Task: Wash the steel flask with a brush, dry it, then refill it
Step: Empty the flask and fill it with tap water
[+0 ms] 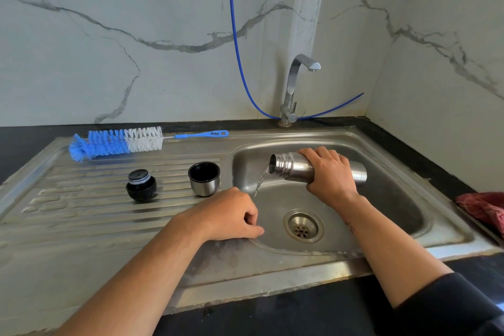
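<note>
The right hand [328,172] grasps the steel flask [293,166], emptying water into the sink [409,226]; the left hand [231,215], loosely curled, holds nothing. Next, probably, it takes the bottle brush [117,142].

Sink on the right, drainboard on the left, w/ flask parts spread between.

Blue-and-white bristle bottle brush [117,142] lies along back edge of ribbed steel drainboard [81,215]; black round stopper [141,185] and steel cup lid w/ black lining [204,179] stand in front of it, lid to the right, nearer the steel sink basin [395,199]. Cylindrical steel flask [294,166] is held tilted over basin, mouth to the left, above and behind round drain [303,225]. Chrome tap [293,90] behind basin; red cloth [485,207] at far right.
</note>
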The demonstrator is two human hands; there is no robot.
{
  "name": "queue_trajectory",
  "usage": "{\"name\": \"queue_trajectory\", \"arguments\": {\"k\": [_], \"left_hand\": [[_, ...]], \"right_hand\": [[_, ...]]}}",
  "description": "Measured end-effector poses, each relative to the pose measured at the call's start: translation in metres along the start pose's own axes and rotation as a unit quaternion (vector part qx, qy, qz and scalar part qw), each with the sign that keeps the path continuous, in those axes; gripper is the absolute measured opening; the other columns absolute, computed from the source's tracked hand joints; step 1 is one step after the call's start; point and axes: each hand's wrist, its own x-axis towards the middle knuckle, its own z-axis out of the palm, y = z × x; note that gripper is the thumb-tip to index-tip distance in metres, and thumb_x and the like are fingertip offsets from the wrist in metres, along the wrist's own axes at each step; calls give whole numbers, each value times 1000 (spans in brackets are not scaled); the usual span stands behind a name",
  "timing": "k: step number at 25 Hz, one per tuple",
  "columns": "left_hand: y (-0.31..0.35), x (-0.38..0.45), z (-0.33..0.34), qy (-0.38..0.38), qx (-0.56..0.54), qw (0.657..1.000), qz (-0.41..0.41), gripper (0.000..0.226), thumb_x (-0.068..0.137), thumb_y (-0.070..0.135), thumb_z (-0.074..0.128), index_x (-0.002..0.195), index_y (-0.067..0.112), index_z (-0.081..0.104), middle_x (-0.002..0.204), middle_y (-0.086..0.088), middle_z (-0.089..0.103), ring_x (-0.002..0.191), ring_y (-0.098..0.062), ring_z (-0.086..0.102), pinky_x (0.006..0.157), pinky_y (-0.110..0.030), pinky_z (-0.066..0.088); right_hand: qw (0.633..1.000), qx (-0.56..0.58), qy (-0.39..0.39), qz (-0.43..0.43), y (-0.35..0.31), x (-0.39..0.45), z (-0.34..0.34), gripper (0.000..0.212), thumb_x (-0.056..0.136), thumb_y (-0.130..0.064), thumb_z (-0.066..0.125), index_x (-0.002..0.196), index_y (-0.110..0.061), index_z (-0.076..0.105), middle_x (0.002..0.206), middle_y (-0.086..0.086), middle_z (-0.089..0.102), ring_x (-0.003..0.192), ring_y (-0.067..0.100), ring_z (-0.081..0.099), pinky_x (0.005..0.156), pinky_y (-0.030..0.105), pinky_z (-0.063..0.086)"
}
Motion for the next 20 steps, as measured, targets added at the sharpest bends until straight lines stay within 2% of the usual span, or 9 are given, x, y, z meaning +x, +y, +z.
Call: {"name": "queue_trajectory", "arguments": {"k": [2, 6, 10, 13, 16, 20], "left_hand": [[0, -1, 0, -2, -7, 1000, -1, 34, 88, 43, 72, 65, 18, 71, 64, 8, 68, 64, 2, 60, 65, -24, 48], [1, -2, -1, 0, -5, 1000, -1, 33, 89, 43, 73, 67, 18, 72, 65, 8, 68, 66, 13, 56, 66, -23, 48], [1, -2, -1, -2, -7, 1000, -2, 33, 89, 43, 73, 67, 18, 72, 65, 8, 69, 63, 8, 57, 68, -26, 52], [-1, -1, 0, -1, -7, 1000, -3, 33, 88, 45, 72, 67, 18, 72, 65, 9, 69, 68, 14, 56, 72, -29, 54], [-2, -1, 1, 0, -8, 1000, -4, 33, 88, 45, 73, 67, 19, 72, 64, 10, 68, 69, 17, 54, 70, -28, 52], [-3, 0, 2, 0, -10, 1000, -4, 33, 87, 45, 73, 65, 20, 71, 62, 11, 67, 65, 12, 56, 66, -23, 45]], "right_hand": [[1000, 0, 2, -1, 0, -1, -1, 78, 73, -21, 81, 139, -39, 44, 122, -4, 57, 115, 22, 53, 109, 44, 37], [1000, 6, 3, -1, -1, -1, -3, 78, 74, -20, 81, 140, -39, 44, 123, -4, 57, 116, 22, 52, 110, 44, 37], [1000, 5, 11, 0, -2, -1, -5, 78, 73, -19, 81, 139, -39, 45, 123, -4, 58, 116, 23, 53, 111, 45, 36], [1000, 5, 16, -4, -3, -1, -6, 77, 73, -19, 81, 139, -38, 45, 123, -3, 58, 117, 24, 53, 113, 46, 35], [1000, 4, 16, -6, -4, -1, -6, 77, 74, -19, 81, 140, -38, 45, 123, -3, 58, 118, 24, 53, 115, 47, 34], [1000, -4, 18, -9, -5, -1, -6, 79, 73, -17, 81, 140, -38, 45, 124, -3, 57, 120, 25, 52, 117, 49, 33]]}}
